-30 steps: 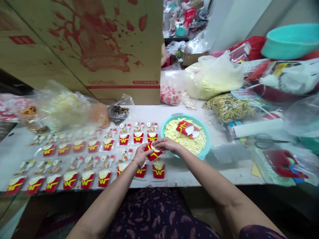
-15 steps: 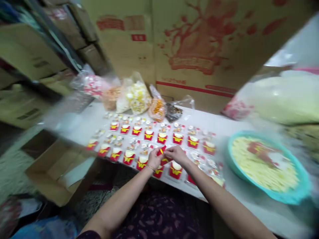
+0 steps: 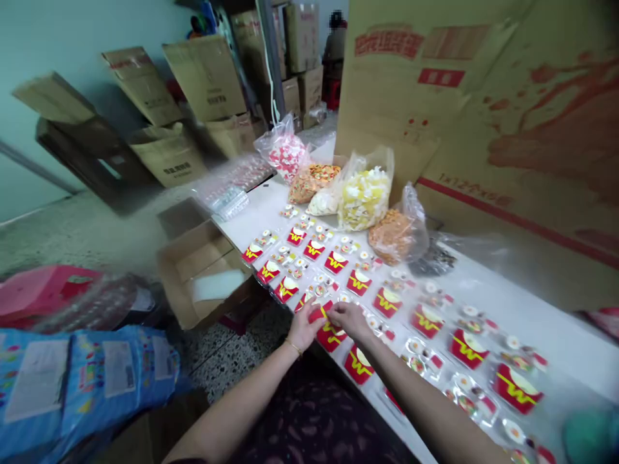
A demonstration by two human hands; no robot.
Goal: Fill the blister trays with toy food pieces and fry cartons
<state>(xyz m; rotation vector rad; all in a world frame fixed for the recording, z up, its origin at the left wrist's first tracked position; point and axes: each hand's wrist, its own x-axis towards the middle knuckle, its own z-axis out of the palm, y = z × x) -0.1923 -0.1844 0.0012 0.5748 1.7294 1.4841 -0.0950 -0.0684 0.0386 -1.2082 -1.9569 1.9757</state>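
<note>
My left hand (image 3: 302, 330), with a thin band on its wrist, grips a small red fries carton (image 3: 316, 314) with a yellow mark. Close by on the right, my right hand (image 3: 349, 319) has its fingertips pinched together at the carton's edge; whatever they hold is hidden. Beneath and around both hands lie rows of clear plastic packs. Each shows a red fries carton with a yellow W (image 3: 358, 282) and tiny food-like pieces, such as a white-and-yellow egg shape (image 3: 470, 311).
Along the white table's (image 3: 264, 209) back stand bags of yellow-white pieces (image 3: 366, 196), orange pieces (image 3: 391, 233) and pink-white pieces (image 3: 286, 158). A large carton (image 3: 387, 109) rises behind. An open cardboard box (image 3: 176, 283) and blue packages (image 3: 97, 380) sit left. A person (image 3: 334, 45) is far back.
My view has swung left, bringing the floor boxes and blue packages into sight, while the teal basin has mostly left the right side. Both hands stay together at the red carton.
</note>
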